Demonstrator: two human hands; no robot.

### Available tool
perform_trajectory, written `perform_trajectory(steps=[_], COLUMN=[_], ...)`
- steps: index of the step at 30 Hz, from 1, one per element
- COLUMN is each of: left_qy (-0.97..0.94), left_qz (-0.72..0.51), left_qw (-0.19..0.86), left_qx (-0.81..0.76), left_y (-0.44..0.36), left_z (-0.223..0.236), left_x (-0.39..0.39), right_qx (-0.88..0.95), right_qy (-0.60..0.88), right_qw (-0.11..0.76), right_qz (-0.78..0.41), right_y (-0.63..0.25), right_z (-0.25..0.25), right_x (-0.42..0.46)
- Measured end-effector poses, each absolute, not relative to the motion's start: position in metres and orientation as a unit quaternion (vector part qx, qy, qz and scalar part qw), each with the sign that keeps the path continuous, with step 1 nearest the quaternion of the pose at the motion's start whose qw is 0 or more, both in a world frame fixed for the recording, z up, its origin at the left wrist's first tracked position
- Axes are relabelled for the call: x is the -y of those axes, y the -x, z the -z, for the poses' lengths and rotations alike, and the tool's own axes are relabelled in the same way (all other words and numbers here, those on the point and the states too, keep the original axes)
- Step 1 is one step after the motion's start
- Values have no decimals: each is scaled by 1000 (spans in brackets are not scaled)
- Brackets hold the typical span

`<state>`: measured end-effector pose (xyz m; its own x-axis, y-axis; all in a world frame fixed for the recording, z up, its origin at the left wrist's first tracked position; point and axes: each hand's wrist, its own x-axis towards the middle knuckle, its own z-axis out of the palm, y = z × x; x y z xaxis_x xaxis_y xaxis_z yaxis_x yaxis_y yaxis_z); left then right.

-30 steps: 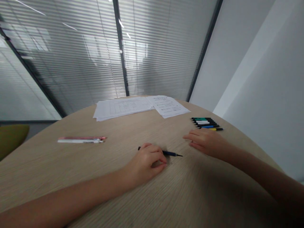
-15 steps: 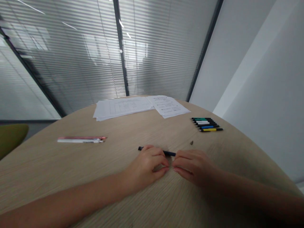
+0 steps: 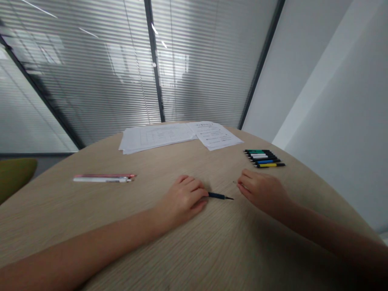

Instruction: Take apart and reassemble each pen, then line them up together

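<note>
Out in the middle of the table (image 3: 212, 250), the dark pen (image 3: 216, 195) is lying nearly level, its thin tip pointing toward the right hand (image 3: 263, 190) and its rear part disappearing beneath the left hand (image 3: 184, 198). That left hand is keeping its fingers close together, thumb and fingers pinching the barrel. Across from it, just beyond the tip and apart from it, the right hand is curling inward, fingertips pinching a small slim piece (image 3: 234, 182); only its end is showing, too little for telling what it is.

Moving outward, a yellow-and-black pen (image 3: 269, 165) is lying just behind the right hand, fronting a row of pens (image 3: 260, 156) in blue, white, green and black. Over on the left, a white pen (image 3: 100, 180) and a pink one (image 3: 104, 176) are lying side by side, well away from either hand. Toward the far edge, printed papers (image 3: 160, 136) are spreading and overlapping, while beyond them blinds (image 3: 206, 85) are covering the glass.
</note>
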<state>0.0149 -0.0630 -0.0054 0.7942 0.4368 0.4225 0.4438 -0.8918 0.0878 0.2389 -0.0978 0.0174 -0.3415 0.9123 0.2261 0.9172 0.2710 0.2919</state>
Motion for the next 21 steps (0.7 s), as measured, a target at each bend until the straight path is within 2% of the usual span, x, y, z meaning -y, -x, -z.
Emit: perform_trajectory(steps=[4,9,16,21], left_qy=[949,950,951,952], left_qz=[199,176,147,142], left_qw=[47,59,53,44], left_qx=[241,251,267,269], left_y=[-11,-11,-13,-13], left_z=[7,6,5,7], left_x=[56,53,53,52], right_qx=[778,768,772,792], right_qy=[603,617,616,593], right_qw=[-57,-75,-59,-2], right_qz=[169,158,147,145], right_y=[-239,-239,-240,-239], right_z=[-14,-11,-11,-11], right_x=[95,95,94,97])
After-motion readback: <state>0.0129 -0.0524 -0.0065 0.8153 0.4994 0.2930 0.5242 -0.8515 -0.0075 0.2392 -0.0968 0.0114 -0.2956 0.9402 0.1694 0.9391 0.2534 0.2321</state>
